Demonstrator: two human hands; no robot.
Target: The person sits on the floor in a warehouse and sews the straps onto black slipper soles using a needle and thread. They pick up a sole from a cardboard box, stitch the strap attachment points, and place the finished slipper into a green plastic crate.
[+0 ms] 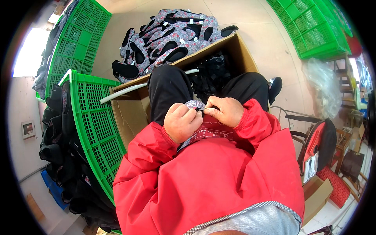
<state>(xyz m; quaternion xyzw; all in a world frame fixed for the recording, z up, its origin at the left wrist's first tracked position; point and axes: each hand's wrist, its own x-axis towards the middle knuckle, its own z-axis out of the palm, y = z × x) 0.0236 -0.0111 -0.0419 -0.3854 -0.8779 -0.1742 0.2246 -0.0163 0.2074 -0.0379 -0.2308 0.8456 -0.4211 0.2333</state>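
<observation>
Above my lap, my left hand (182, 122) is closed around a grey floral cloth shoe (194, 103), most of which the fingers hide. The fingers of my right hand (226, 111) pinch a small dark bit at the shoe's edge, close to the left thumb. Whether that bit is trim or something separate is too small to tell. Between my knees stands a cardboard box (127, 113) holding crumpled black material (211, 76).
Beyond the box lies a heap of floral shoes (168, 39) with black insides. Green crates (96, 117) stand at my left, one beside black shoes (58, 133). Another green crate (313, 31) is at the far right, near a clear plastic bag (323, 86). A white tube (123, 93) crosses the box.
</observation>
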